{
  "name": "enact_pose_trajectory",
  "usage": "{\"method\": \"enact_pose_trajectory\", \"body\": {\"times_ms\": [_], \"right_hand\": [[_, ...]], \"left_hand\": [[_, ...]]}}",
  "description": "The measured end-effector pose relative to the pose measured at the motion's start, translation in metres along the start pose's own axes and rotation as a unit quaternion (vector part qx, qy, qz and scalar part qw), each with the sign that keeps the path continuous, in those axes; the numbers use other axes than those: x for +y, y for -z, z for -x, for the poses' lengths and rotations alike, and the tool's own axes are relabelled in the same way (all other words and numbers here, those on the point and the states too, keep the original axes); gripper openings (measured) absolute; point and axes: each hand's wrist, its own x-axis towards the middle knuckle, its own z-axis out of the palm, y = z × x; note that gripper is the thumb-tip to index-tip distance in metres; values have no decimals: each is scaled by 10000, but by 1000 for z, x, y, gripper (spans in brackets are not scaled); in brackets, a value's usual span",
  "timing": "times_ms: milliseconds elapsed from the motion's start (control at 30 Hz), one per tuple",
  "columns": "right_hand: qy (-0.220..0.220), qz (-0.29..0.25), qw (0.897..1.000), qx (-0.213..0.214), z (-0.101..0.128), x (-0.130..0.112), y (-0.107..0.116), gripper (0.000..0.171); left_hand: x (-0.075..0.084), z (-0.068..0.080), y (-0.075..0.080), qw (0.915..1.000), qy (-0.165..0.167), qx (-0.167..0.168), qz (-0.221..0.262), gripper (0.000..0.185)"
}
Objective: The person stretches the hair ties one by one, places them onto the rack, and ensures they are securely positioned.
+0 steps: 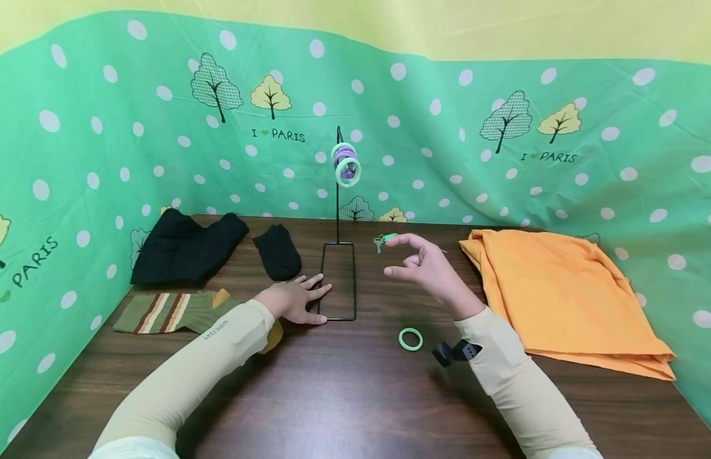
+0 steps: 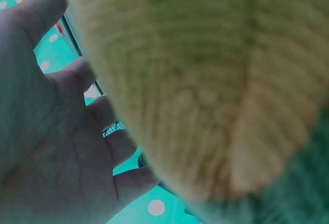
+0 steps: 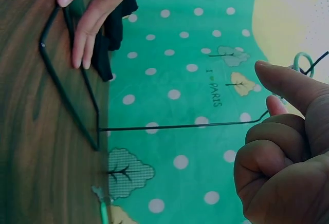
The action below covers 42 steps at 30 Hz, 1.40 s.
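A thin black wire stand (image 1: 338,210) rises from a rectangular wire base (image 1: 354,280); pale green and purple rings (image 1: 347,172) hang on its upper hook. My left hand (image 1: 294,299) rests with spread fingers on the base's left side. In the left wrist view, the striped sock's toe (image 2: 195,90) covers much of the picture. My right hand (image 1: 426,268) is raised right of the stand, holding nothing; thumb and index finger are apart, the other fingers curled. Below it on the table lies a pale green ring (image 1: 410,340).
Left of the stand lie a black sock (image 1: 277,252), a folded black cloth item (image 1: 183,248) and a green striped sock (image 1: 171,312). Behind my right hand is a key (image 1: 379,244) with a green tag. A folded orange cloth (image 1: 562,299) occupies the right side.
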Motion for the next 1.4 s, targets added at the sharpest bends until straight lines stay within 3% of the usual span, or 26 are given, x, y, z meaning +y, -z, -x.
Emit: {"method": "enact_pose_trajectory", "body": {"times_ms": [433,700,967,1400], "right_hand": [[-389,-32,9984,-397,11,27,2,47],[-944,-193,9917,-851,21,42,8,48],[-1485,86,9706,-1890,30,59,22,62],[-1817,121,9354,-3031,41,85,30,61]], "left_hand": [[0,0,0,10000,24,-18,4,79],[-1,1,0,10000,25,-41,46,80],[-2,0,2,10000,-9,-31,36,80],[-1,0,1,10000,-9,-51,70,80]]}}
